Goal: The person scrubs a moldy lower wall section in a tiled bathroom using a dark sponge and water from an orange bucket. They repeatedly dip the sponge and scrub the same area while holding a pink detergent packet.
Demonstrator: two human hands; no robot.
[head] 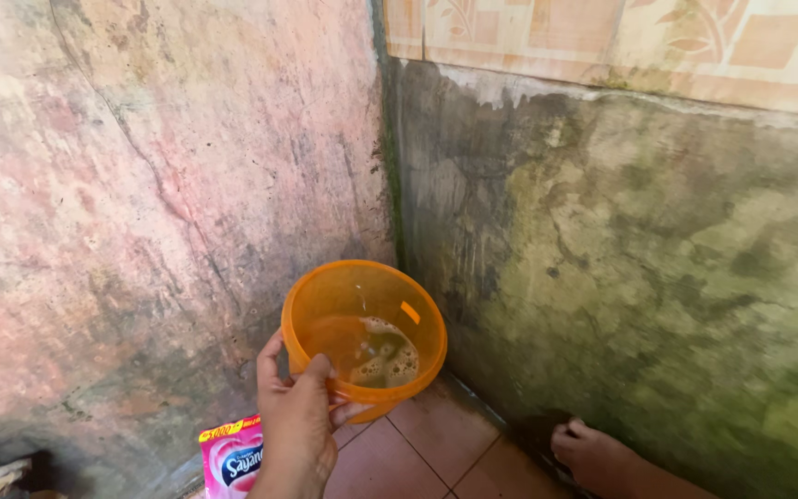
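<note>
A small flat sachet (233,467) lies on the tiled floor (436,457) at its left edge, against the foot of the pink stained wall (122,212). It is pink with a dark blue oval and a yellow strip along its top edge. Its right side is hidden.

The pink packet (231,460) at the bottom is cut off by the edge. The hand (299,425) hides part of the bucket's (367,337) rim.
</note>
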